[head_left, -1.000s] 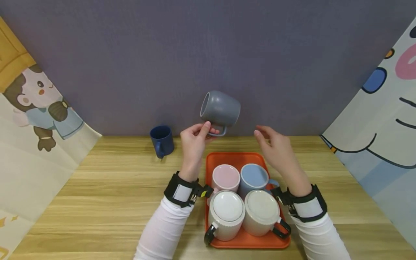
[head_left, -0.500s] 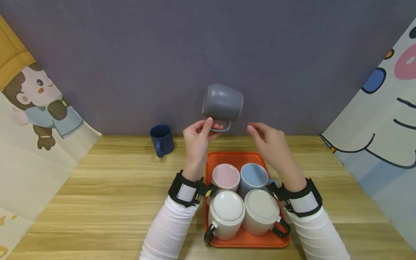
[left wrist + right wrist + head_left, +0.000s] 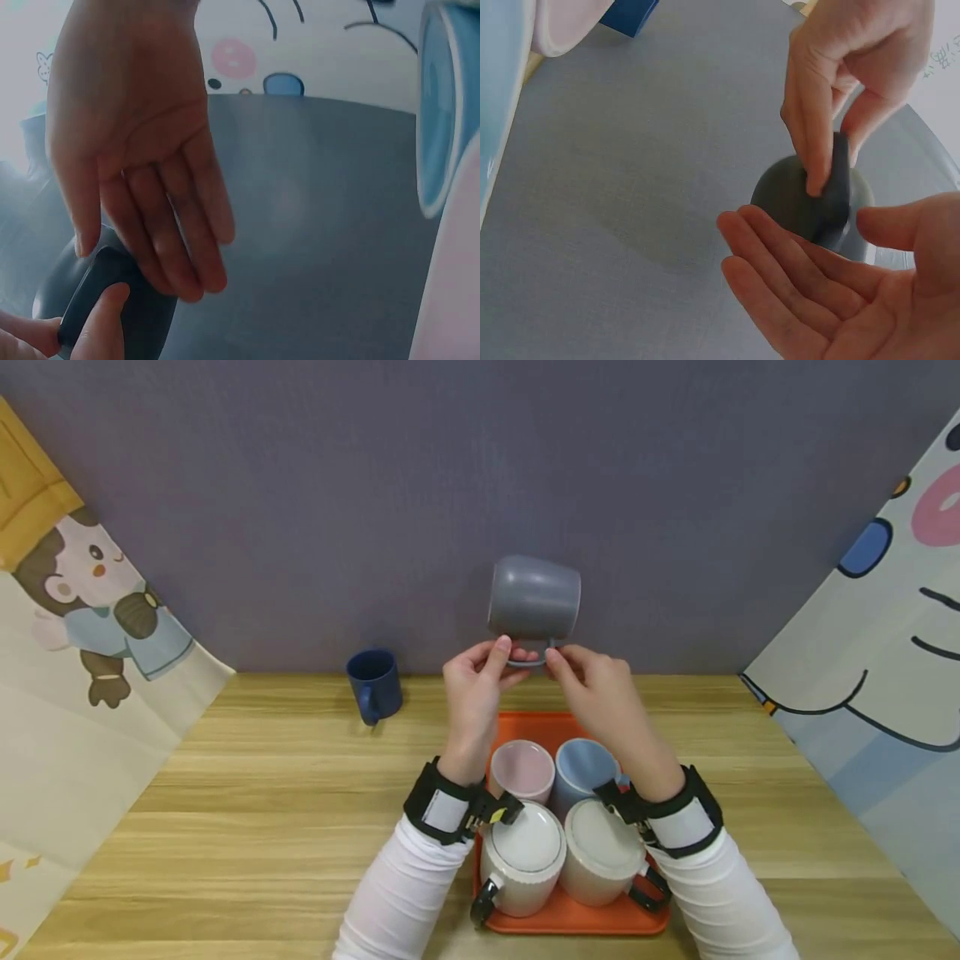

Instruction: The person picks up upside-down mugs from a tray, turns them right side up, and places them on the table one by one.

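A grey mug (image 3: 535,597) is held on its side above the back of the table, its handle underneath and its mouth end to the left. The left hand (image 3: 474,693) pinches that handle between thumb and fingers; the right wrist view shows this pinch on the handle (image 3: 836,195) from close by. From the other side comes the right hand (image 3: 600,693), thumb and fingertips right at the handle's base end. In the right wrist view its fingers (image 3: 787,277) are straight, palm facing the camera, the thumb spread apart from them beside the handle.
Below the hands lies an orange tray (image 3: 577,927). It carries a pink mug (image 3: 521,768), a light blue mug (image 3: 587,768) and two whitish mugs (image 3: 525,839) with black handles. To the left, a dark blue mug (image 3: 375,685) stands upright near the grey back wall (image 3: 300,527).
The left hand has brought the grey mug to the right and turned it so that its mouth no longer shows. Moving left, the right hand has come up to the mug's handle.
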### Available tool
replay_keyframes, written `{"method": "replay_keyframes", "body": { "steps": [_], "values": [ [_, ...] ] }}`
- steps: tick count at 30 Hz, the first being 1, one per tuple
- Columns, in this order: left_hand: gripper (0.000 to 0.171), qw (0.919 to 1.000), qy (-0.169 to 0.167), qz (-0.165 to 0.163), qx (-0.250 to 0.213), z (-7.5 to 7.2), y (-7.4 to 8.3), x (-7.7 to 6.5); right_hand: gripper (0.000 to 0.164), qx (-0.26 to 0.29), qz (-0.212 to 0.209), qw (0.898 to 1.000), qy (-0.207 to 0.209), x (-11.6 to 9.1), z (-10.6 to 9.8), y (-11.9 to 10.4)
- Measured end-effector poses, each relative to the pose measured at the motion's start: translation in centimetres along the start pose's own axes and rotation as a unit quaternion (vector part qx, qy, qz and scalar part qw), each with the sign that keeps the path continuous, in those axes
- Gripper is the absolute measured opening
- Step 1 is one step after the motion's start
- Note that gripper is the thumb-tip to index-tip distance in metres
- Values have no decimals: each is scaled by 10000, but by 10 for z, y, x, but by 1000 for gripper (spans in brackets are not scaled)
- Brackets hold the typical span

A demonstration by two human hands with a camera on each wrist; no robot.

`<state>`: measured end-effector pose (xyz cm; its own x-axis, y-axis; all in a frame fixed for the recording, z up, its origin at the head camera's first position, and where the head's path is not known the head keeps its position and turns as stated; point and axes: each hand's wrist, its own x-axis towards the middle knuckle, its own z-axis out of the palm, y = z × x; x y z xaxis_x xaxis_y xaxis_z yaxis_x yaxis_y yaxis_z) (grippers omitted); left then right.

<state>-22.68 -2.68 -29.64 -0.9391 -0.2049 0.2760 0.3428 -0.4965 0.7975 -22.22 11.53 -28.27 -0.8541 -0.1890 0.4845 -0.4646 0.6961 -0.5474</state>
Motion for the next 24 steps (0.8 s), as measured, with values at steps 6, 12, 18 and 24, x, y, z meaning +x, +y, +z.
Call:
{"method": "replay_keyframes", "body": {
  "steps": [6,12,18,24],
  "values": [
    [25,9999,-66,-150,-53,5,-1,-5,36,-47,31,9997,241,0,2,-1],
    [23,9998,-84,-164,-36,6,-2,-6,36,27,64,9995,317,-1,3,-1],
    [25,9998,-49,-178,-96,6,-1,-7,37,80,80,9995,305,0,4,-1],
    [24,9997,-16,-185,-125,6,-1,-7,36,112,78,9995,296,0,4,0]
  ]
}}
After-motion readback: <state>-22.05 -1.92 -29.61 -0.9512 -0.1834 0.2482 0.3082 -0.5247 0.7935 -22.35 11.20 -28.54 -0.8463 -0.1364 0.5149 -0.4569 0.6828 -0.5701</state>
